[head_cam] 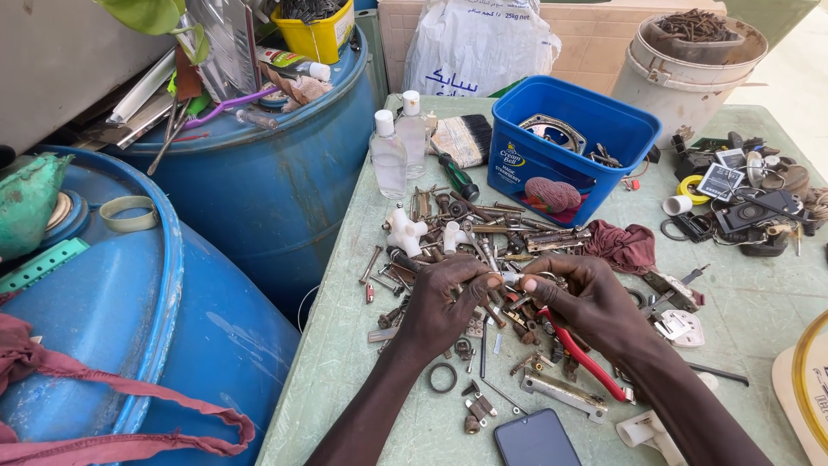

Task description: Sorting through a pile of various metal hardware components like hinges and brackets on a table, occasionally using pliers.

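Note:
My left hand [444,302] and my right hand [585,298] meet over a heap of rusty screws, bolts and metal bits [483,237] on a pale green table [759,302]. Between the fingertips of both hands I pinch a small whitish metal piece [511,279]. Red-handled pliers [586,358] lie just under my right hand. A dark metal ring [443,377] rests beside my left wrist, and a dark phone [536,438] sits near the table's front edge between my forearms.
A blue plastic tub [565,142] with hardware stands behind the heap, beside two clear bottles [398,147], a paintbrush [463,138] and a maroon rag [623,246]. Blue drums [267,181] crowd the left. A white bucket [686,69] and dark gadgets [750,203] sit at right.

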